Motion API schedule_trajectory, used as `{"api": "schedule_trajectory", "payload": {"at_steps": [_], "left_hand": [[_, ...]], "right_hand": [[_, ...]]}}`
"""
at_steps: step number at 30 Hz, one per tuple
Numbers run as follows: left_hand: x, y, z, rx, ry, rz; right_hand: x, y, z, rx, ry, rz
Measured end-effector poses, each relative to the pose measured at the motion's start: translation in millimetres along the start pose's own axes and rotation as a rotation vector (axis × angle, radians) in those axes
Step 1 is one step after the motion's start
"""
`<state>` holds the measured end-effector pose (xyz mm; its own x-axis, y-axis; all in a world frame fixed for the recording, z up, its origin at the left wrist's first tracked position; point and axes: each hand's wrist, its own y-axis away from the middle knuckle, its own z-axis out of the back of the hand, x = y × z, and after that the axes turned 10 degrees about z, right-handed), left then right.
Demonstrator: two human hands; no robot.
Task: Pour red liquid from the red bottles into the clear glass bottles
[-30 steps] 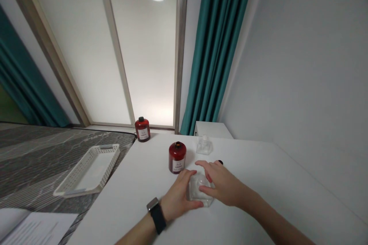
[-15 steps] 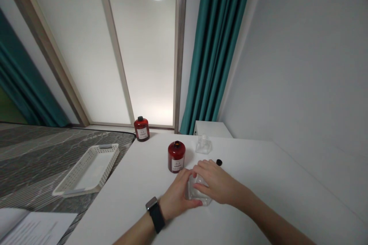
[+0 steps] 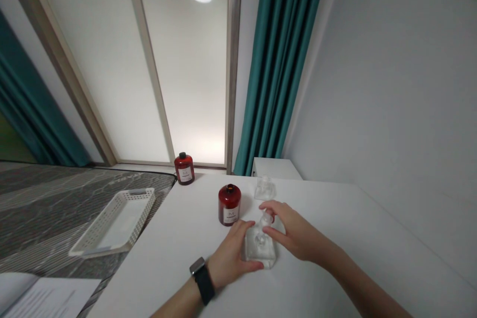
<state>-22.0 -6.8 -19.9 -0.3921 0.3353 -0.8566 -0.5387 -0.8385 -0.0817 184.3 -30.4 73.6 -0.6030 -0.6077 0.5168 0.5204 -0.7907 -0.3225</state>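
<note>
Right hand (image 3: 296, 231) has slid up, curling around the neck of the glass bottle (image 3: 259, 251), while the spread left hand (image 3: 233, 248) steadies its body.

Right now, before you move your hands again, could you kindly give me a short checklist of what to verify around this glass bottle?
1. Left hand against the glass bottle: ok.
2. Right hand at the bottle's neck: ok.
3. Firm grip by either hand: cannot tell.
4. Space around the left hand: not ok, the nearer red bottle stands very close to it.
5. Second glass bottle apart from the right hand: ok.
6. Opening of the held bottle: cannot tell, the glass and fingers hide it.
</note>
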Motion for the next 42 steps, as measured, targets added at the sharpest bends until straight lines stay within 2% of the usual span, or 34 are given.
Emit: {"api": "schedule_trajectory", "payload": {"at_steps": [2, 4, 8, 11, 16, 20, 31, 42], "left_hand": [[-0.1, 0.4, 0.2, 0.005, 0.005, 0.011], [0.0, 0.7, 0.1, 0.004, 0.009, 0.015], [0.8, 0.5, -1.2, -0.016, 0.01, 0.019], [1.0, 0.4, -2.1, -0.03, 0.011, 0.024], [-0.5, 0.3, -1.3, -0.021, 0.005, 0.041], [-2.4, 0.3, -0.6, -0.005, -0.005, 0.049], [-4.0, 0.5, -0.7, -0.022, -0.011, 0.043], [-5.6, 1.2, 0.2, -0.016, -0.009, 0.055]], "right_hand": [[-7.6, 5.3, -3.0, -0.146, -0.05, -0.061], [-16.7, 10.3, -12.2, -0.256, -0.096, -0.056], [-32.2, 14.8, -42.9, -0.471, -0.204, -0.02], [-38.2, 12.8, -60.4, -0.58, -0.25, -0.033], [-43.6, 11.1, -62.8, -0.746, -0.295, -0.056], [-46.4, 15.8, -61.5, -0.751, -0.392, -0.082], [-48.1, 21.7, -66.7, -0.801, -0.405, -0.159], [-43.8, 20.9, -66.7, -0.845, -0.444, -0.169]]}}
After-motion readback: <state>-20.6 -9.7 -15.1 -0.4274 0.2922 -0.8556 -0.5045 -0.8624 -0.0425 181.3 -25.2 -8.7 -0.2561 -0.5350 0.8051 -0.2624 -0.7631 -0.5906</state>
